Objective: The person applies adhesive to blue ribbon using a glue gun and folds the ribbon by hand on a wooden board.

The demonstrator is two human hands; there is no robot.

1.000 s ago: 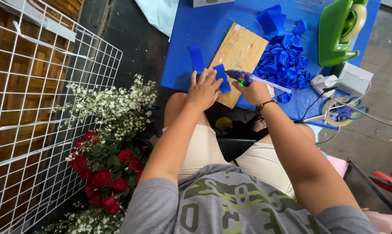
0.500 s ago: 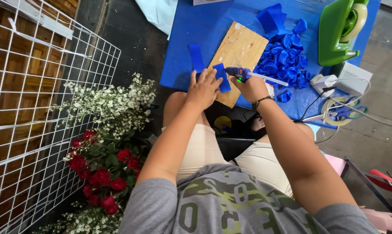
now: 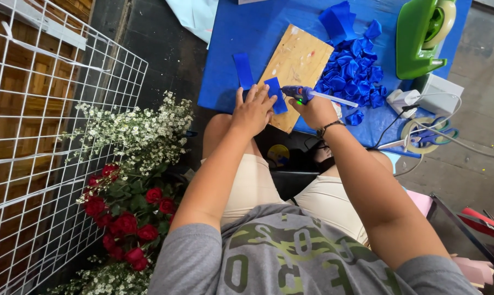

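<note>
Wire grid panel (image 3: 45, 142), white, leans at the far left, with sprays of small white flowers (image 3: 132, 131) and a bunch of red roses (image 3: 124, 218) on the dark floor beside it. Seated just right of the flowers, a person in a grey printed shirt and beige shorts works over a low blue table (image 3: 247, 38). A loose blue strip (image 3: 243, 71) lies flat on the table just left of a plywood board (image 3: 296, 68), well clear of the fingers. The left hand (image 3: 252, 112) rests palm down at the board's near corner, fingers spread and pressing on a small blue paper strip (image 3: 275, 94); the strip sticks out from under the fingertips, angled up across the board's lower left edge. Just right of it, the right hand (image 3: 315, 109), a dark band at the wrist, is closed around a glue gun (image 3: 301, 94), whose blue nozzle points left and sits just beside the strip's right edge; whether the nozzle touches the paper cannot be told. A pale glue stick juts from the gun's back toward a heap of folded blue paper petals (image 3: 356, 71). Farther right stand a green tape dispenser (image 3: 422, 35), a white power adapter (image 3: 438, 93) with its cord, and scissors (image 3: 430, 134) with teal handles at the table's near edge.
</note>
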